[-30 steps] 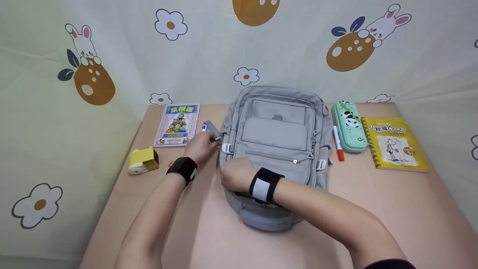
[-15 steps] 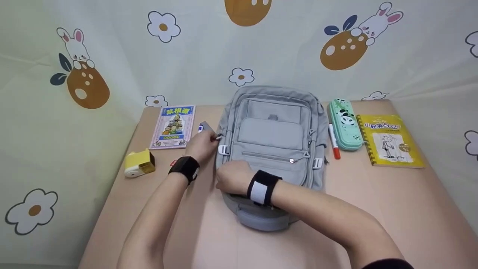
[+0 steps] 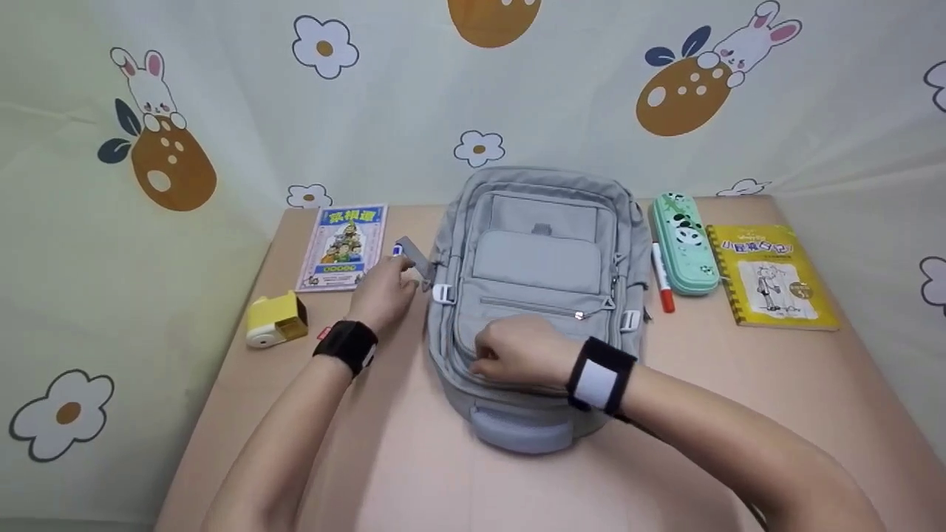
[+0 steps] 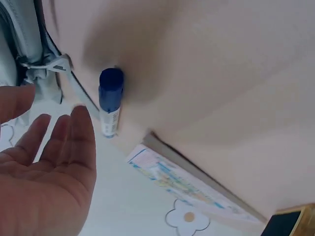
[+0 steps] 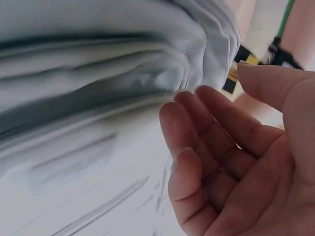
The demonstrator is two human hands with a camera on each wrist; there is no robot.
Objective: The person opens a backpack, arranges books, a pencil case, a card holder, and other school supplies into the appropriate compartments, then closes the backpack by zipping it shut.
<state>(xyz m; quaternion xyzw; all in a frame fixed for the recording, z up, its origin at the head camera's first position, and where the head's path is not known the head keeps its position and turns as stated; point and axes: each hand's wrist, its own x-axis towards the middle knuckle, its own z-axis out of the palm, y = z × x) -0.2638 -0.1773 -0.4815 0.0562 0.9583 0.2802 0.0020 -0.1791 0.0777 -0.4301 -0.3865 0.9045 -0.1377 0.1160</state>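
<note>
A grey backpack (image 3: 537, 264) lies on its back on the table, its top handle (image 3: 522, 431) toward me. Beside its left side my left hand (image 3: 382, 294) hovers with nothing in it, fingers loosely extended in the left wrist view. Just past the fingertips is a blue-capped marker (image 4: 110, 96), next to a grey side strap (image 3: 416, 258). My right hand (image 3: 526, 352) is over the lower front of the backpack. In the right wrist view its fingers (image 5: 179, 123) are loosely bent and hold nothing, close to the zipped edge.
A comic book (image 3: 344, 247) and a yellow pencil sharpener (image 3: 278, 319) are on the left. To the right lie a red-capped marker (image 3: 663, 279), a green panda pencil case (image 3: 687, 244) and a yellow spiral book (image 3: 776, 284). A patterned curtain (image 3: 399, 103) borders the table.
My left hand has let go at the backpack's left edge and drawn back slightly left. The right hand has moved right from the lower left edge across the front.
</note>
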